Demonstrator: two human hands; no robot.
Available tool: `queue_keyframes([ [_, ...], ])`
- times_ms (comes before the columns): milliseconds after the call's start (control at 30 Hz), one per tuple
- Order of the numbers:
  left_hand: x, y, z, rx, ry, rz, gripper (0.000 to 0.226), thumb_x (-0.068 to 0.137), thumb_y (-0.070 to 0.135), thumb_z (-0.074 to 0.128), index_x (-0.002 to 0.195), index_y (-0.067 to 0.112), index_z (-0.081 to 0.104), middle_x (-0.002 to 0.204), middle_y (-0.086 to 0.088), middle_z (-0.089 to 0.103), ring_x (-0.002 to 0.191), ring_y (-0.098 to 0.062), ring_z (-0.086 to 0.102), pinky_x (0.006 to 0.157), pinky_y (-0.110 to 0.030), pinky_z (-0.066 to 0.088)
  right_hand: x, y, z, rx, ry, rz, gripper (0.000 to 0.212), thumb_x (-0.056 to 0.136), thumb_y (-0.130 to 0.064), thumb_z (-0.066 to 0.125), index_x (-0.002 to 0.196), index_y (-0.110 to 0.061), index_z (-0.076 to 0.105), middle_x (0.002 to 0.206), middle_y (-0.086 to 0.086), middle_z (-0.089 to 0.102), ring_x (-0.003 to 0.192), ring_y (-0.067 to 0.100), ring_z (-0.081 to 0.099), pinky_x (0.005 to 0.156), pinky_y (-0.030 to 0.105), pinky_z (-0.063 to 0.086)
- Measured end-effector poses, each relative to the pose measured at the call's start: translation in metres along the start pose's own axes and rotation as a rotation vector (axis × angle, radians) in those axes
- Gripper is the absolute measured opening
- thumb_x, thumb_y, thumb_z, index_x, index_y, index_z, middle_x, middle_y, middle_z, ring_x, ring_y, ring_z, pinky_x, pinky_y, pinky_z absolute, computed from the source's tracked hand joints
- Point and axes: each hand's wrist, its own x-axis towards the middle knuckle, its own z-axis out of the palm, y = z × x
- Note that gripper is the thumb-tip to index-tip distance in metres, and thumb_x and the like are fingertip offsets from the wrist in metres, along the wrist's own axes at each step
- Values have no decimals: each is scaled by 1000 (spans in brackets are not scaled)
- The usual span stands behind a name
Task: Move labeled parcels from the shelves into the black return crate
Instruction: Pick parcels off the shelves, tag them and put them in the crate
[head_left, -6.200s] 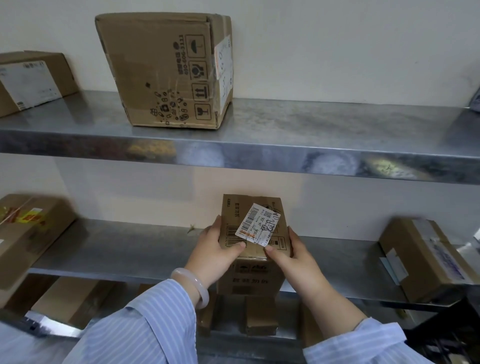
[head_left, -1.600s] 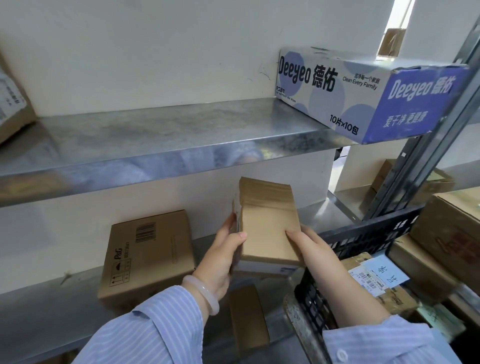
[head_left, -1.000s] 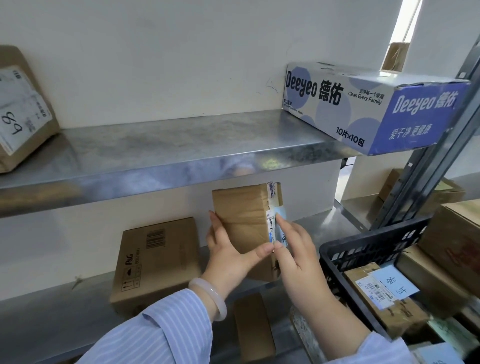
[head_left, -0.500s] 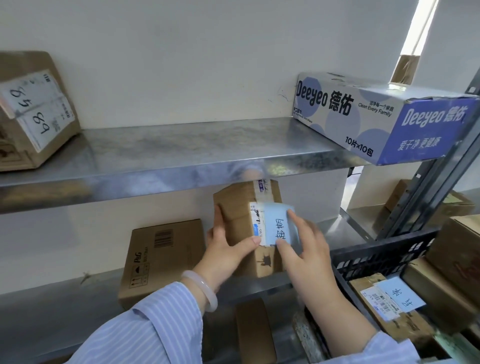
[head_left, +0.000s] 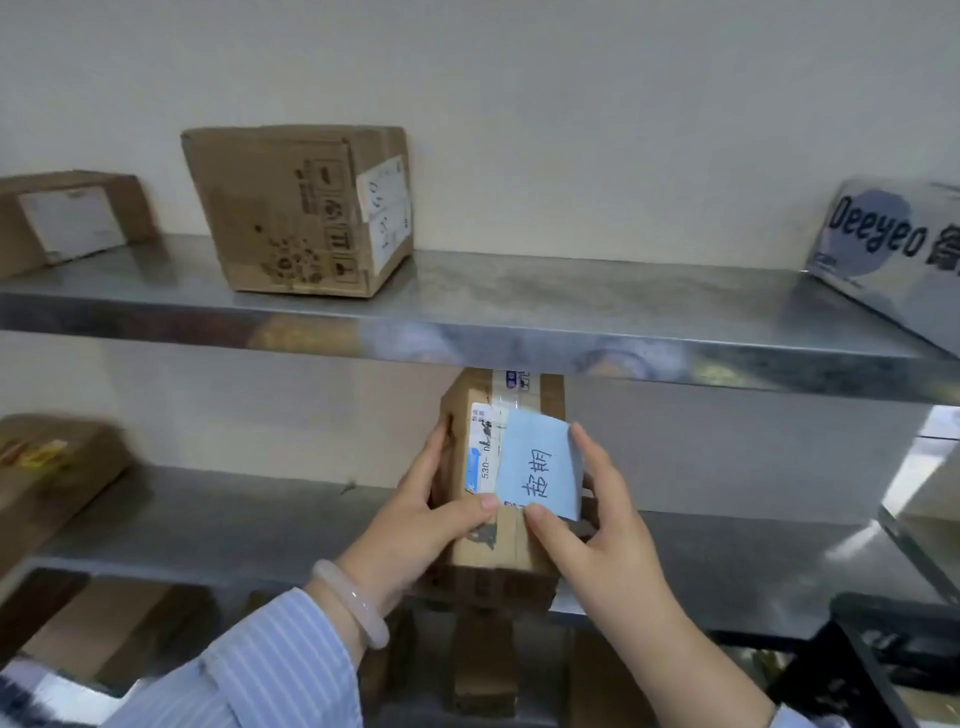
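Clasping a small cardboard parcel (head_left: 496, 551) with left hand (head_left: 431, 519) and right hand (head_left: 589, 525) curled round opposite edges. Held upright before the lower shelf (head_left: 249, 525), blue note (head_left: 540, 462) facing up, seemingly for checking. Not yet in the black crate (head_left: 883, 660), lower right.

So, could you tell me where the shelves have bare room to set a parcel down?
Upper shelf: bare between the printed carton and the Deeyeo box. Lower shelf: bare either side of the held parcel. Crowded underneath, with several boxes.
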Motion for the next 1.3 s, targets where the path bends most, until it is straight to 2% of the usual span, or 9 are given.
queue_keyframes([
  [200,-59,7,-92,-125,273,54,66,79,18,67,132,50,45,120,11,70,111,-17,67,84,-38,57,6,-33,94,-50,-232,-156,72,85,-32,72,129,-66,27,132,-39,38,122,-17,37,97,16,41],
  [300,-95,8,-138,-112,417,73,58,91,10,62,125,54,48,116,14,71,108,-9,68,81,-29,57,-2,-52,150,-19,-356,-180,70,85,-33,72,130,-66,29,130,-32,44,117,-10,44,84,25,53],
  [433,-151,10,-203,-81,622,86,59,93,11,61,133,52,45,119,18,69,111,-5,65,90,-31,56,-19,-81,228,-11,-492,-262,71,84,-34,73,129,-68,30,134,-25,48,122,-3,46,95,28,49],
  [633,-256,17,-285,-68,964,148,54,92,7,61,127,47,51,107,19,73,97,-3,70,71,-20,57,-58,-142,338,20,-779,-401,78,76,-50,71,137,-64,24,135,-30,38,126,-8,41,101,30,47],
  [800,-367,19,-338,-71,1241,181,55,96,7,56,133,47,49,113,13,73,101,-9,70,70,-23,57,-122,-191,426,18,-985,-675,71,82,-47,71,132,-63,23,153,-22,17,130,-25,8,100,-3,14],
  [967,-468,17,-358,-81,1488,201,58,95,8,58,133,50,48,112,14,73,102,-12,70,74,-29,59,-197,-238,492,61,-1238,-839,78,80,-58,67,135,-66,12,157,-25,-2,144,-3,0,118,28,17],
  [1067,-515,8,-359,-143,1675,201,59,92,12,63,131,54,50,108,10,74,99,-16,72,80,-39,60,-235,-261,527,50,-1342,-997,79,80,-62,63,137,-66,7,158,-27,-8,145,0,-2,117,28,14],
  [1200,-564,2,-356,-190,1868,206,57,91,10,64,130,50,52,109,6,73,95,-14,72,68,-29,59,-286,-283,569,113,-1510,-1063,80,79,-63,62,137,-64,8,152,-34,-13,146,4,0,119,33,21],
  [1300,-598,-1,-360,-201,2041,203,59,91,12,64,130,54,52,113,3,73,101,-21,71,81,-42,59,-323,-296,601,223,-1597,-1095,81,68,-78,52,135,-70,8,150,-37,-18,146,4,0,115,41,30],
])
